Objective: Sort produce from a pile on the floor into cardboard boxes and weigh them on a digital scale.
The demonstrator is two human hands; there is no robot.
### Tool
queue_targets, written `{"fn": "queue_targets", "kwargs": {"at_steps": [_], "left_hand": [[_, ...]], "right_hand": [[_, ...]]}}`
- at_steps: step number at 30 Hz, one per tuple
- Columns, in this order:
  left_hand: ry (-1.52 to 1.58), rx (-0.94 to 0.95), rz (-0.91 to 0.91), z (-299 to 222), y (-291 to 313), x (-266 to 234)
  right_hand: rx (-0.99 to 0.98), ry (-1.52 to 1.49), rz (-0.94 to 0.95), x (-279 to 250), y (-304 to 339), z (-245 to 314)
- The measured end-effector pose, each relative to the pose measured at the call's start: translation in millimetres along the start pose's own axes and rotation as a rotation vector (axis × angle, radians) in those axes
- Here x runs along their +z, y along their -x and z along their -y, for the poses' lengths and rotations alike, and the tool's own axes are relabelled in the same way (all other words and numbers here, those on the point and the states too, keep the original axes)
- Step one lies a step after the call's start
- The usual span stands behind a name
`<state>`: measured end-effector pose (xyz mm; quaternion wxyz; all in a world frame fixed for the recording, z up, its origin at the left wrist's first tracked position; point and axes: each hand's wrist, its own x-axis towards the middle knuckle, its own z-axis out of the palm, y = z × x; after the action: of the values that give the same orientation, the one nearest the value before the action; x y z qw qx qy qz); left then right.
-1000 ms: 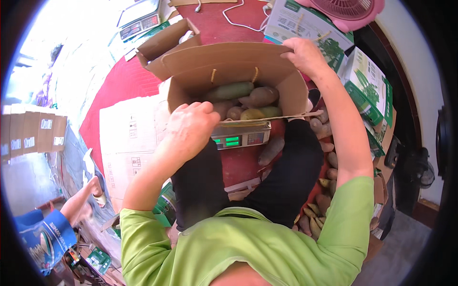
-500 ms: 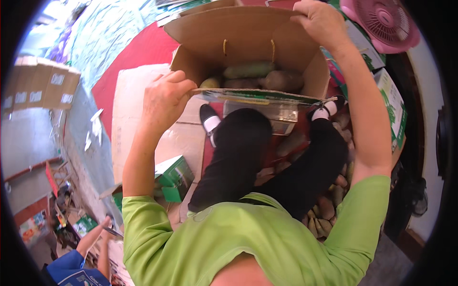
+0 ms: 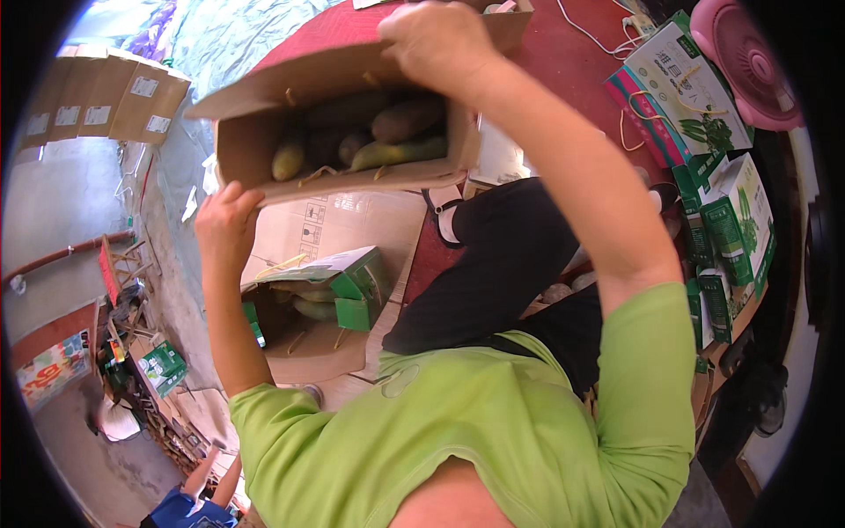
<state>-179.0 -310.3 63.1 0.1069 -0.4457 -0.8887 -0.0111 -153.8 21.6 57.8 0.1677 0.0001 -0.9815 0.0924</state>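
A loaded box is held in front of the body, its mouth turned up toward the wearer, with roots lying loose inside. Its near left corner is grasped by the left hand, while the edge of its far flap is gripped by the right hand; neither hand is released. The base is hidden, but the box appears to be held off the floor. Rope handles are fixed in both long walls and are gripped by neither hand. A second box, with more produce inside, is set on a cardboard sheet, nearer the body.

The step in hand is judged to be the handling of a filled box by its upper edges. For any further move, the weight should be kept shared between both hands, the flap spared from tearing, and the mouth kept from tipping so that nothing is spilled
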Motion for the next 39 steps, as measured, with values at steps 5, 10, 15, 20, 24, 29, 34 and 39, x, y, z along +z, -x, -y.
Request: {"fn": "queue_targets", "kwargs": {"at_steps": [5, 10, 15, 20, 24, 29, 34, 39], "left_hand": [[-0.060, -0.111, 0.128, 24, 76, 4], [-0.057, -0.247, 0.329, 41, 146, 27], [0.005, -0.480, 0.446, 41, 161, 33], [0.271, -0.531, 0.499, 8, 127, 19], [0.552, -0.477, 0.660, -44, 80, 14], [0.618, -0.103, 0.678, -86, 12, 29], [0.391, 0.075, 0.544, -130, -64, 63], [0.062, 0.151, 0.722, -110, -87, 253]], "right_hand": [[-0.071, -0.143, 0.113, 70, 16, 74], [-0.095, -0.277, 0.433, 127, 53, 131], [-0.109, -0.345, 0.513, 127, 54, 157], [0.037, -0.393, 0.491, 120, 64, 123], [0.076, -0.489, 0.558, 92, 69, 95], [0.111, -0.513, 0.513, 45, 86, 51], [0.246, -0.775, 0.164, -21, 118, -4], [0.411, -0.812, -0.026, -77, 180, -66]]}}
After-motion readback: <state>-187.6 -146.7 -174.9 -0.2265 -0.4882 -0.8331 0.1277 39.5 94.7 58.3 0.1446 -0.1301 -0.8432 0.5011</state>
